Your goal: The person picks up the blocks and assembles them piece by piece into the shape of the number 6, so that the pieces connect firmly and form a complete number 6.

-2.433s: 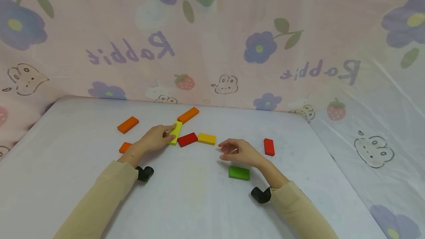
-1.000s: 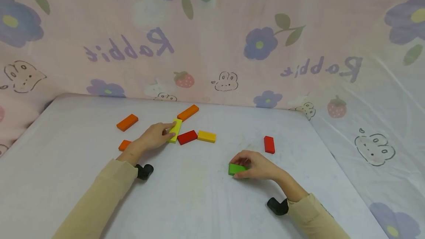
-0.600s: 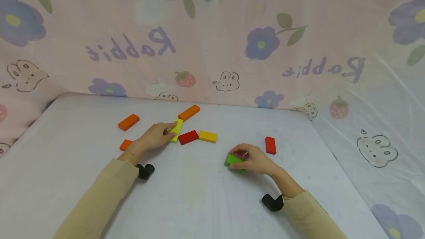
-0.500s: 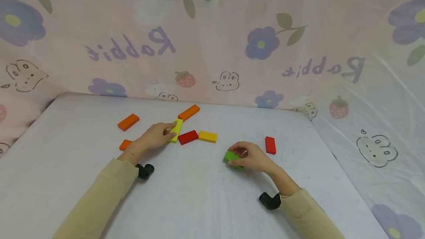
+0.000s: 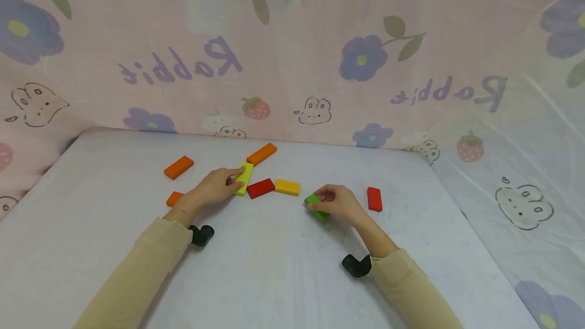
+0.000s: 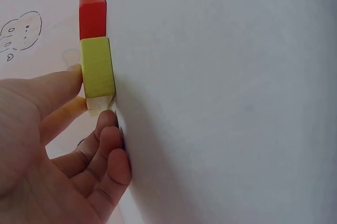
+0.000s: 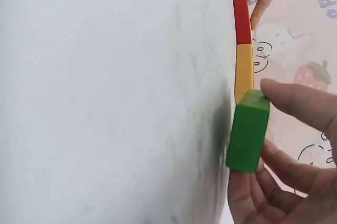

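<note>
At far left on the white table [image 5: 269,268], one orange block [image 5: 179,167] lies behind a second orange block [image 5: 174,198], partly hidden by the left forearm. The left hand [image 5: 217,187] pinches the lime block [image 5: 244,179] between thumb and finger. A third orange block [image 5: 262,154] lies at its far end; the dark red block [image 5: 261,188] and yellow block [image 5: 287,187] extend rightward, end to end. The right hand [image 5: 338,201] grips the green block [image 5: 317,207], angled just beside the yellow block. A bright red block [image 5: 374,199] lies farthest right.
</note>
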Demonstrator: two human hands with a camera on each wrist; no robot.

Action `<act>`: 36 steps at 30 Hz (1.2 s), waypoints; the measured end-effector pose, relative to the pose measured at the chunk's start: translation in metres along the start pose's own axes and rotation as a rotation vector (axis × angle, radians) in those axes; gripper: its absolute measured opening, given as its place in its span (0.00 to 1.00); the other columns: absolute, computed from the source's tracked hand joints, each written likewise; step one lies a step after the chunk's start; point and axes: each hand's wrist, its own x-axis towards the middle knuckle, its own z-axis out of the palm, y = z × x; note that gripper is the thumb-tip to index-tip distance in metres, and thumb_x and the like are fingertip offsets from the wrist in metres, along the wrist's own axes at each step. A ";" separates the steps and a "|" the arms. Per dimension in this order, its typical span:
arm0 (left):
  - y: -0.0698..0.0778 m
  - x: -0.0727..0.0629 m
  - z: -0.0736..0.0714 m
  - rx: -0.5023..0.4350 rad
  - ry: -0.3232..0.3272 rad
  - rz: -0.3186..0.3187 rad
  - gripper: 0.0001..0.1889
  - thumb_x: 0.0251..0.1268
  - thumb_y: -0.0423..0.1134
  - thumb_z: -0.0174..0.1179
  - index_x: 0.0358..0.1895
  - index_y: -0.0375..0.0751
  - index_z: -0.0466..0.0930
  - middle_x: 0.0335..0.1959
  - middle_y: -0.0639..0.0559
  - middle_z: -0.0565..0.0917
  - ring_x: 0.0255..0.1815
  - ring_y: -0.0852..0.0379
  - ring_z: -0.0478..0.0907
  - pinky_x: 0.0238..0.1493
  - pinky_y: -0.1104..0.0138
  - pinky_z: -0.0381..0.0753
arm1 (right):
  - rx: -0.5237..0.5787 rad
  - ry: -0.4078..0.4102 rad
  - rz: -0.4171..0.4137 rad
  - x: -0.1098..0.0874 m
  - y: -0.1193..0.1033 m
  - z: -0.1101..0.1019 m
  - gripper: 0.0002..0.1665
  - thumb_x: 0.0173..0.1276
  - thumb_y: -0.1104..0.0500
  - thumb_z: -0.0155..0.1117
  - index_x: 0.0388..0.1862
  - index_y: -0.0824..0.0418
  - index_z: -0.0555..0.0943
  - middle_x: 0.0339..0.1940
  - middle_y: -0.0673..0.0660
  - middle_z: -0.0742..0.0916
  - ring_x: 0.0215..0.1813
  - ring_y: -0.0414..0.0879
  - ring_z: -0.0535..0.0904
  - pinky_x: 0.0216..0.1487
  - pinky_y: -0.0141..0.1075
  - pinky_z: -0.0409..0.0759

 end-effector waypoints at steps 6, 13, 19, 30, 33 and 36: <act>0.000 0.001 0.002 -0.005 -0.005 -0.002 0.29 0.71 0.42 0.54 0.72 0.41 0.61 0.30 0.46 0.70 0.33 0.53 0.67 0.31 0.66 0.64 | 0.016 0.005 0.051 0.006 -0.004 0.004 0.23 0.55 0.50 0.74 0.46 0.60 0.83 0.40 0.54 0.83 0.43 0.46 0.77 0.42 0.34 0.75; 0.000 0.002 0.002 0.000 0.002 0.012 0.29 0.71 0.42 0.54 0.72 0.40 0.61 0.30 0.46 0.70 0.34 0.52 0.67 0.32 0.66 0.64 | 0.016 0.025 0.101 0.011 -0.008 0.008 0.23 0.55 0.50 0.74 0.46 0.62 0.82 0.39 0.55 0.83 0.42 0.47 0.75 0.40 0.33 0.74; 0.000 0.001 0.002 0.005 0.006 0.013 0.29 0.71 0.42 0.54 0.72 0.40 0.61 0.30 0.46 0.70 0.33 0.52 0.67 0.32 0.66 0.63 | -0.015 0.052 0.108 0.011 -0.013 0.012 0.24 0.53 0.50 0.75 0.44 0.63 0.82 0.37 0.55 0.82 0.40 0.47 0.75 0.37 0.32 0.73; 0.000 -0.001 0.003 0.001 0.007 0.003 0.29 0.70 0.42 0.54 0.72 0.41 0.61 0.30 0.46 0.70 0.33 0.52 0.67 0.32 0.66 0.63 | -0.012 0.072 0.115 0.015 -0.012 0.017 0.26 0.53 0.48 0.75 0.45 0.62 0.81 0.37 0.56 0.82 0.40 0.47 0.76 0.35 0.31 0.75; -0.001 0.000 0.003 0.003 0.008 0.005 0.29 0.71 0.41 0.54 0.72 0.40 0.61 0.30 0.46 0.70 0.33 0.52 0.67 0.32 0.66 0.64 | -0.007 0.069 0.111 0.014 -0.013 0.017 0.26 0.54 0.48 0.75 0.46 0.62 0.81 0.38 0.56 0.83 0.40 0.47 0.76 0.35 0.32 0.75; -0.002 0.000 0.003 0.007 0.013 0.007 0.29 0.71 0.42 0.54 0.72 0.40 0.61 0.30 0.46 0.71 0.34 0.52 0.67 0.32 0.66 0.64 | -0.002 0.065 0.104 0.013 -0.013 0.017 0.26 0.54 0.48 0.74 0.47 0.62 0.81 0.38 0.56 0.83 0.41 0.47 0.76 0.36 0.32 0.76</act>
